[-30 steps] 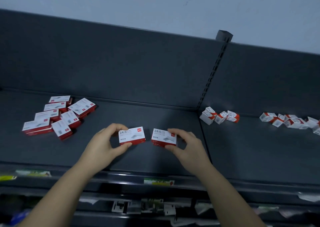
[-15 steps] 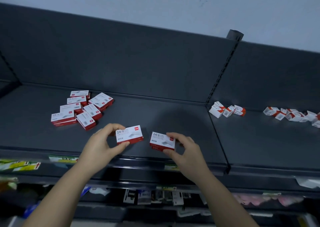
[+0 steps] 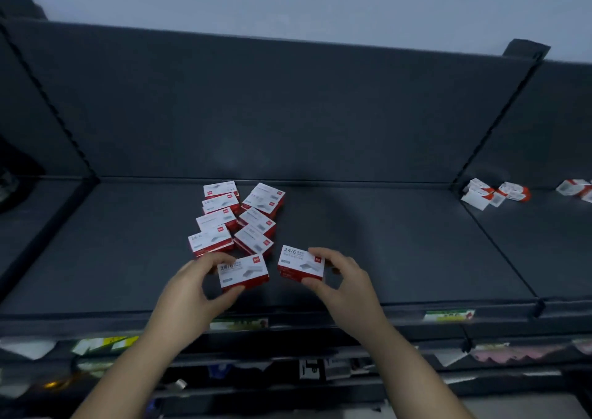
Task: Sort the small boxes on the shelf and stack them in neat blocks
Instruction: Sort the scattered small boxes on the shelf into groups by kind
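Observation:
My left hand (image 3: 189,293) pinches a white-and-red staple box (image 3: 244,272) marked 24/6 between thumb and fingers. My right hand (image 3: 344,282) pinches a second box of the same kind (image 3: 300,263) a short gap to its right. Both boxes are just above the dark shelf (image 3: 400,258), close to its front edge. Right behind my left hand lies a loose cluster of several matching boxes (image 3: 238,218), some overlapping and turned at different angles.
A group of smaller white-and-orange boxes (image 3: 495,191) lies on the neighbouring shelf section at the far right, with more (image 3: 576,189) at the frame's edge. A slotted upright (image 3: 493,120) divides the sections. Price labels (image 3: 448,315) line the shelf's front rail.
Both hands have carried their boxes left toward the cluster, which now sits directly behind my left hand. The view has swung left with them, pushing the orange boxes toward the right edge.

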`<state>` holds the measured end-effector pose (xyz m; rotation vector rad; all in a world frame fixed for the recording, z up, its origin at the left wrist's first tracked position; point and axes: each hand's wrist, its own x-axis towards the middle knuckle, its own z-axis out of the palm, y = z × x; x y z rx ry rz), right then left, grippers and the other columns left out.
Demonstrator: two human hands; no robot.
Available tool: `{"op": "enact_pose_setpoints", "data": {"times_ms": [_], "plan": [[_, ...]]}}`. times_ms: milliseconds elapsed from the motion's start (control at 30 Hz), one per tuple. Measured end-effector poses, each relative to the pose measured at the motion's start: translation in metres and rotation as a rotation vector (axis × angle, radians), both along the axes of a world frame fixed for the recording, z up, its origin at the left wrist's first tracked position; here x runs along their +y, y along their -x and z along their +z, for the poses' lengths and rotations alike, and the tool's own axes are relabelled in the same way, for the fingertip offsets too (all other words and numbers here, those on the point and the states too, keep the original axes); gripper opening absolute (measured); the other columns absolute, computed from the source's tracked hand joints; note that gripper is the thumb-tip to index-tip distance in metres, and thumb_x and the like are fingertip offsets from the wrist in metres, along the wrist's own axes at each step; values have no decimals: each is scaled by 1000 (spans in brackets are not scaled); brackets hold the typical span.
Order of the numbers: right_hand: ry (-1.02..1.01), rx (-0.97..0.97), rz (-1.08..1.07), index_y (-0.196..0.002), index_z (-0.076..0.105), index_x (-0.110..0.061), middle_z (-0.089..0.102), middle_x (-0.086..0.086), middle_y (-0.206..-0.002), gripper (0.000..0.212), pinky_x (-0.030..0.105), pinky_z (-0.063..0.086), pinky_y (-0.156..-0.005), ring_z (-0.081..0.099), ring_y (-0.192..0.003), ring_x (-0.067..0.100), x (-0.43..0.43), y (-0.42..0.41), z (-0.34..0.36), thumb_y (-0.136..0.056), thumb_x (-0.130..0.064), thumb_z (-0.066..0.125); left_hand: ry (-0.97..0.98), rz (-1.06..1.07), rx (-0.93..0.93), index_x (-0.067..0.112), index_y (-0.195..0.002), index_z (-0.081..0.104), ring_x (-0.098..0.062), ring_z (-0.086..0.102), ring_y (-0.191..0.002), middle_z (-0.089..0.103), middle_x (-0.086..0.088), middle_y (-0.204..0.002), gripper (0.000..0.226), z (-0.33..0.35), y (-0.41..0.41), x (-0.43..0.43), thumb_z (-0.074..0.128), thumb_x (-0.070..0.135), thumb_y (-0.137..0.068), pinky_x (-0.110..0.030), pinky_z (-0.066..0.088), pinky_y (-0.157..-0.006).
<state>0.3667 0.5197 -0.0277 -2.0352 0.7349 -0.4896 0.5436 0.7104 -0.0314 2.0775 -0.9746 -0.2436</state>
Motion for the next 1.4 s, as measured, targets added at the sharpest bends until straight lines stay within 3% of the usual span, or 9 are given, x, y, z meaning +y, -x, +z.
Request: {"op": "enact_pose_setpoints", "data": {"times_ms": [100,267,433,600,767,967,1133,1267,1400], "plan": [[-18,41,5,-121,58,-43,55,-19,-113,45,-2,34,-86,47,-109,-12,19,-15,-5,-84,-25,76,-50,10,-25,50,-99,53,0,57,-97,61,17,-104,46,-8,-13,15,84,29,-72,-11,41,-77],[89,124,19,-125,59,-33,56,-27,-110,44,0,33,-86,48,-108,-3,43,-43,-16,-85,-26,75,-124,46,-51,44,-100,56,-3,58,-90,62,21,-96,42,-21,-30,28,83,32,-72,-6,37,-71],[178,173,-19,-127,57,-25,58,-18,-113,42,3,32,-78,43,-100,3,54,-68,-20,-88,-26,72,-137,53,-1,39,-99,58,-1,59,-87,64,19,-95,34,-27,-41,26,81,36,-74,-13,41,-68],[173,253,-38,-114,52,-24,55,-11,-104,36,19,37,-77,44,-98,7,53,-88,-16,-85,-28,74,-81,43,-86,22,-99,62,-8,57,-88,59,13,-99,30,-33,-51,12,81,26,-76,-19,42,-70],[193,273,-51,-113,51,-22,57,-5,-110,36,22,39,-80,46,-102,11,47,-95,-19,-85,-27,73,-70,122,-78,18,-112,64,-6,51,-90,47,10,-104,37,-35,-53,1,79,24,-79,-13,36,-71],[189,287,-4,-121,48,-26,55,-8,-117,41,20,38,-84,43,-106,8,43,-94,-19,-88,-34,70,-88,117,-95,21,-113,62,-9,51,-99,39,9,-110,42,-33,-55,3,79,35,-76,-23,46,-82],[243,274,35,-136,45,-22,51,-6,-131,41,19,36,-93,47,-121,13,31,-81,-8,-101,-43,45,17,101,-168,19,-119,57,-11,47,-110,41,11,-119,42,-17,-61,-3,62,46,-86,-32,44,-93],[392,384,17,-153,26,-16,27,-2,-159,56,24,19,-117,23,-146,13,10,-69,3,-103,-40,38,-105,-42,-260,17,-144,42,-14,33,-137,38,3,-149,64,-2,-65,-22,34,47,-87,-25,22,-111],[514,493,-1,-157,11,-17,6,-3,-165,62,30,3,-123,3,-151,13,-5,-54,7,-104,-40,34,-219,-165,-292,22,-153,25,-12,11,-149,18,6,-161,65,2,-53,-45,27,49,-94,-29,11,-120]]}}
